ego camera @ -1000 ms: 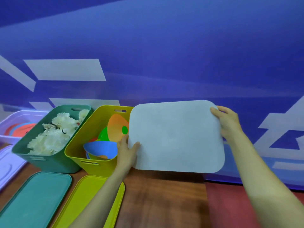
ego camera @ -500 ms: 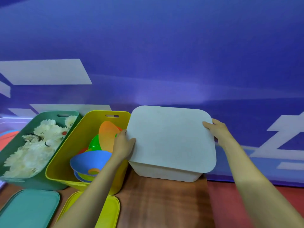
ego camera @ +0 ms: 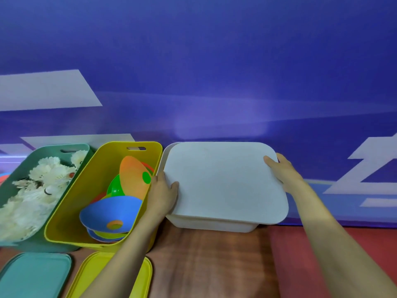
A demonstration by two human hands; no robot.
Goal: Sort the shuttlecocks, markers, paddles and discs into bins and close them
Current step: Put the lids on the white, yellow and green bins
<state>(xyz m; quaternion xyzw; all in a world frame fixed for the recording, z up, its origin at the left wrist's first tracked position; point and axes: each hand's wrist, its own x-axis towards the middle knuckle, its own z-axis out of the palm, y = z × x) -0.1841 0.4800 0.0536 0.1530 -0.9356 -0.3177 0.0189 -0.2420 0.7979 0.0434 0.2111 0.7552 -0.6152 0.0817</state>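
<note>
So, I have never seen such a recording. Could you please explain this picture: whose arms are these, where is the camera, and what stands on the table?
There is no machine here: these are a person's two bare arms. The single camera is worn on the head and looks forward and down. The left hand and the right hand grip the white lid by its sides, on top of the white bin. The lid sits a little askew. Left of it stand an open yellow bin with coloured discs and an open green bin with white shuttlecocks. The yellow lid and the green lid lie flat on the wooden table in front.
</note>
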